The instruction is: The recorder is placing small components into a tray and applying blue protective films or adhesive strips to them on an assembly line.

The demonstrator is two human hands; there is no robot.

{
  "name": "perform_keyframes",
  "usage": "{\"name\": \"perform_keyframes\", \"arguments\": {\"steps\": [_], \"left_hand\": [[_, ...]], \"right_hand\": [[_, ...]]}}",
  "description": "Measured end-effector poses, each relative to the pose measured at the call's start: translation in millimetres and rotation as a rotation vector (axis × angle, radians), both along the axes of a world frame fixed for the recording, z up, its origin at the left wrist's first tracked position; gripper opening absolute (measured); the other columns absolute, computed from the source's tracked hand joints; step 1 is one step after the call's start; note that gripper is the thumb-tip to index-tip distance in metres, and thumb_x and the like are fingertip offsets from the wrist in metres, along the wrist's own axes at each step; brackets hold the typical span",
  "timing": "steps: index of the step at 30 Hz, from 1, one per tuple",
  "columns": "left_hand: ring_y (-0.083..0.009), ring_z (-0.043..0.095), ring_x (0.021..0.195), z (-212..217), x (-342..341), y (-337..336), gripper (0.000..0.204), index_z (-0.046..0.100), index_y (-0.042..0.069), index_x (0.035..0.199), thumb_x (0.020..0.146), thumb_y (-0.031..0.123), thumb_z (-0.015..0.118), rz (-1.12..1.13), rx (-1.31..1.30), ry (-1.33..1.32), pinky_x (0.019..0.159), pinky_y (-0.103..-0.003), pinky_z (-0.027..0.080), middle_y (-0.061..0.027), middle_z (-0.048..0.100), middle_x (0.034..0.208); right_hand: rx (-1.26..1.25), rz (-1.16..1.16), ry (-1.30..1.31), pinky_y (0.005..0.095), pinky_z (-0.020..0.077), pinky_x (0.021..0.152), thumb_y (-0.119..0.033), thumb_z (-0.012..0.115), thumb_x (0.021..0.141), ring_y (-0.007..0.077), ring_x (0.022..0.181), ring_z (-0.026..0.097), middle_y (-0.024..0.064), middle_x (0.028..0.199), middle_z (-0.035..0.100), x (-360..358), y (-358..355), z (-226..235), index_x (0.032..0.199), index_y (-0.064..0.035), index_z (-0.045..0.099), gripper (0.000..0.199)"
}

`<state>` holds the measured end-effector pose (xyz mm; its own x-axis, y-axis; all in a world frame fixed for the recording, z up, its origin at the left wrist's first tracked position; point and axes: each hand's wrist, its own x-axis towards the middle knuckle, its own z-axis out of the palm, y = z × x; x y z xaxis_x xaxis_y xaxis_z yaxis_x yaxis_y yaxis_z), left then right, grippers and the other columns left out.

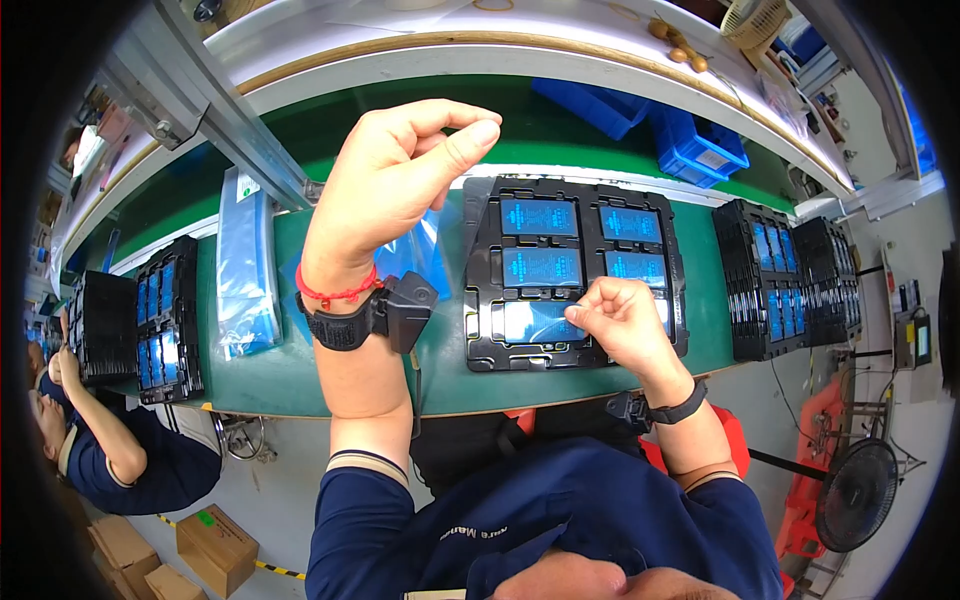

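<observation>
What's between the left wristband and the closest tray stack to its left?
In the head view, a bluish clear plastic bag lies on the green table, with blue plastic near the wristband.

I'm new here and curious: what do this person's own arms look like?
Short navy fabric sleeves with beige trim. Left grip and right grip are ungloved. Left wrist: red cord bracelet, wide black strap, boxy black device. Right wrist: slimmer black strap, small black device.

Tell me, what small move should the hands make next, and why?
Probably the right hand should lift gently at the right end of the glossy blue piece: it seems pinched there, while the left hand hangs raised, not touching the black tray.
</observation>
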<state>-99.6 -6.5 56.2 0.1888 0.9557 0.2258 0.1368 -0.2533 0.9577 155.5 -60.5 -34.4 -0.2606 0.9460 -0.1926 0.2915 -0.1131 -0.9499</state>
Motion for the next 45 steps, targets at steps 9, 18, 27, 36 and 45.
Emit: {"name": "perform_keyframes", "arguments": {"steps": [9,18,27,36,45], "left_hand": [[-0.0003,0.034,0.046,0.7,2.4,-0.4,0.03,0.063,0.003,0.107,0.089,0.027,0.058,0.026,0.021,0.014,0.042,-0.018,0.021,0.0081,0.042,0.055],[-0.0006,0.036,0.047,0.7,2.6,0.9,0.03,0.064,0.002,0.105,0.087,0.026,0.061,-0.004,0.015,-0.011,0.043,-0.018,0.024,0.0075,0.046,0.056],[-0.0003,0.037,0.048,2.8,2.9,-0.1,0.027,0.065,0.002,0.101,0.086,0.025,0.064,-0.023,-0.006,-0.053,0.044,-0.018,0.026,0.007,0.05,0.056],[-0.0007,0.039,0.049,4.2,4.5,-0.2,0.027,0.064,0.001,0.101,0.087,0.024,0.063,-0.02,0.002,-0.059,0.044,-0.018,0.028,0.0059,0.054,0.062],[-0.0003,0.033,0.045,-0.3,6.0,0.4,0.031,0.063,0.003,0.107,0.091,0.028,0.055,0.017,0.045,0.008,0.042,-0.018,0.021,0.008,0.041,0.053]], "right_hand": [[0.15,-0.024,-0.192,0.021,0.0371,0.044,-0.005,0.068,0.074,0.0017,0.049,0.046,-0.0009,0.053,0.054,-3.6,-3.4,-4.7,0.064,-0.0018,0.057,0.016],[0.32,0.009,-0.36,0.024,0.0385,0.044,-0.004,0.065,0.077,0.0064,0.048,0.049,0.0025,0.052,0.054,-10.8,-10.9,3.6,0.069,-0.0004,0.056,0.013],[0.786,0.117,-0.411,0.028,0.0441,0.055,-0.002,0.068,0.073,0.0194,0.064,0.058,0.0115,0.083,0.058,-12.7,-22.6,5.1,0.074,-0.0023,0.058,0.01],[0.028,0.176,0.437,0.0201,0.0475,0.068,-0.003,0.064,0.082,0.0078,0.08,0.058,0.0045,0.084,0.06,3.2,-10.7,14.3,0.081,-0.0022,0.06,0.004],[0.01,0.017,-0.014,0.0171,0.0308,0.04,-0.004,0.065,0.081,0.0,0.045,0.043,-0.0041,0.055,0.052,7.1,-1.1,5.5,0.068,-0.0047,0.054,0.017]]}}
